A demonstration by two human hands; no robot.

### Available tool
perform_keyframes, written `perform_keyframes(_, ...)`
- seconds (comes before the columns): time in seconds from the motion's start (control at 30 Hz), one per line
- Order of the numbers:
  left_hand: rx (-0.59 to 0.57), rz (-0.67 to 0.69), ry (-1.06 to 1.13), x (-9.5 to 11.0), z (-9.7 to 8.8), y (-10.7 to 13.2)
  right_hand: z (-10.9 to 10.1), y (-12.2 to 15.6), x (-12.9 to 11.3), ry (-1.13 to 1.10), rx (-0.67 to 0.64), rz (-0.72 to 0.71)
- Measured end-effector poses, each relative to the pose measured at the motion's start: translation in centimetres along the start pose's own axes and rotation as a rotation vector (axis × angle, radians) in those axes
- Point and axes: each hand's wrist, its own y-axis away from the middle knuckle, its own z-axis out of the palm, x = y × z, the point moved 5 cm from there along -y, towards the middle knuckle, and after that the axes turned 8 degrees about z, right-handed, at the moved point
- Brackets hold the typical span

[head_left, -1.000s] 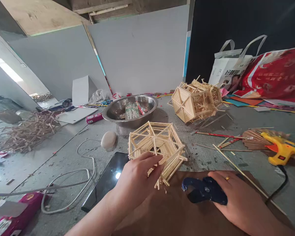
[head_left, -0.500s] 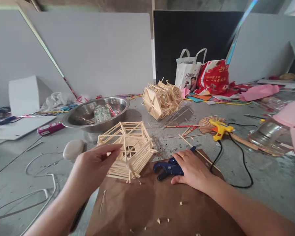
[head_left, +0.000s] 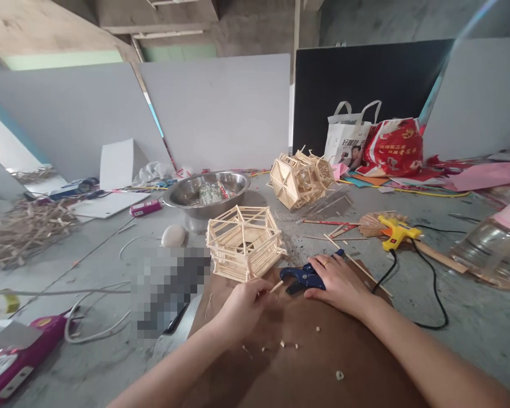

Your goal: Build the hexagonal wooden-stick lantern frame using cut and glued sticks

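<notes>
My left hand (head_left: 247,299) is closed in a pinch on a short wooden stick (head_left: 277,286), whose free end points toward the jaws of a blue pipe cutter (head_left: 302,277). My right hand (head_left: 342,281), a ring on one finger, rests over the cutter's handles and grips them against the brown board (head_left: 306,368). Just beyond my left hand stands a lantern-like frame of wooden sticks (head_left: 244,243), many-sided, with spokes across its top. Small cut stick ends (head_left: 283,344) lie scattered on the board.
A larger stick model (head_left: 301,178) sits farther back, beside a steel basin (head_left: 182,195). On the right are a yellow glue gun (head_left: 397,232) with a black cord and a clear jug (head_left: 484,249). At left lie a purple power strip (head_left: 25,351), cables and a white stone (head_left: 174,236).
My left hand has come down from in front of the stick frame to the cutter's side, and a short stick now shows in its fingers. My right hand stays on the cutter. The view has shifted left.
</notes>
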Motion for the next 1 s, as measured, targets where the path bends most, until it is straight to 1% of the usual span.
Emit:
perform_keyframes(0.1, 0.008, 0.014, -0.058, -0.9, 0.7, -0.6, 0.2, 0.0, 0.2, 0.016, -0.021, 0.012)
perform_keyframes(0.3, 0.053, 0.055, -0.175, -1.1, 1.1, -1.1, 0.5, 0.1, 0.3, 0.018, -0.012, -0.005)
perform_keyframes(0.5, 0.153, -0.006, -0.189, -2.2, 0.2, -2.0, 0.7, 0.0, 0.4, 0.029, -0.008, 0.016)
perform_keyframes(0.6, 0.201, -0.041, -0.165, -2.1, 0.1, -2.3, 0.7, -0.1, 0.5, 0.012, -0.021, 0.019)
perform_keyframes(0.67, 0.221, -0.051, -0.135, -1.5, 0.5, -2.3, 0.7, -0.1, 0.4, 0.007, -0.026, 0.015)
perform_keyframes(0.83, 0.239, -0.031, -0.017, 0.7, 2.2, -2.0, 0.6, 0.0, 0.3, 0.019, -0.027, -0.015)
perform_keyframes(0.87, 0.264, -0.032, 0.035, 0.8, 2.4, -1.8, 0.6, 0.1, 0.3, 0.018, -0.027, -0.019)
perform_keyframes(0.93, 0.308, -0.062, 0.21, 0.5, 2.7, -1.5, 0.6, 0.1, 0.3, -0.003, -0.023, -0.023)
perform_keyframes(1.0, 0.311, -0.104, 0.394, -0.3, 3.2, -1.2, 0.3, 0.0, 0.3, -0.061, 0.002, -0.017)
